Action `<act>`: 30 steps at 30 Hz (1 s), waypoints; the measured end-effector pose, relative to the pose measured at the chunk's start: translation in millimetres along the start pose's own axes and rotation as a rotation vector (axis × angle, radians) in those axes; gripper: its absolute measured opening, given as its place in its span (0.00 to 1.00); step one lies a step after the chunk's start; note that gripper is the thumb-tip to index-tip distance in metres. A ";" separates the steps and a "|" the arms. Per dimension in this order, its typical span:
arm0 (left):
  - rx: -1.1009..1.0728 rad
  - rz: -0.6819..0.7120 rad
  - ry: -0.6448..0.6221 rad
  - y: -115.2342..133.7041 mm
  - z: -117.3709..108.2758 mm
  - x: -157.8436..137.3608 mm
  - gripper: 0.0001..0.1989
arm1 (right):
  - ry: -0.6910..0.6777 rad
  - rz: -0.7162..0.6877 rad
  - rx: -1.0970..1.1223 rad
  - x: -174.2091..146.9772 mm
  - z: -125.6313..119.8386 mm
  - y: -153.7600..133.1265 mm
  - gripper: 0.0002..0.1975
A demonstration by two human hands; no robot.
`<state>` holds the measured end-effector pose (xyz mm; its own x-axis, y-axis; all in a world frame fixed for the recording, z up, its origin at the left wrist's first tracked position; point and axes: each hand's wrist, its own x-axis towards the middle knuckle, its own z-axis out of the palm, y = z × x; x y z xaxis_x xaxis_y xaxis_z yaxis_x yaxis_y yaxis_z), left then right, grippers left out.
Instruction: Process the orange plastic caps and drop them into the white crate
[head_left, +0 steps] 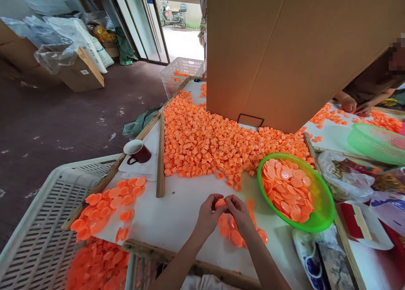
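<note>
My left hand (209,213) and my right hand (236,210) meet over the near part of the white table, their fingers closed on one small orange plastic cap (220,203). Fingers cover much of the cap. Beneath my right wrist lie several flat orange discs (236,237). A green plastic basin (325,210) to the right holds many more orange discs (286,189). Beyond my hands spreads a large heap of orange cup-shaped caps (202,140). Joined or stacked orange pieces (104,205) lie on the table's left corner.
A tall cardboard sheet (284,49) stands behind the heap. At the left are a wooden strip (160,155), a mug (137,151) and a white crate (47,222) with orange pieces. Across the table, a co-worker's hands (351,104) handle orange pieces near a pale green basket (376,144).
</note>
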<state>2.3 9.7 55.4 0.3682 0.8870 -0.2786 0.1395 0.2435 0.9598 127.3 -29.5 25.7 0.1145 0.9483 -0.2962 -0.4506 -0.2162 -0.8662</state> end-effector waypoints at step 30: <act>0.889 0.162 0.900 2.8 -181.0 -32.0 0.15 | -0.026 -0.156 -1.213 -24.7 -38.0 10.7 0.15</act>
<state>-175.5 53.0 73.2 -0.2636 0.9184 0.2952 0.8451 0.0724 0.5297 153.3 -64.0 8.4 0.0694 0.9847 -0.1597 0.6855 -0.1634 -0.7095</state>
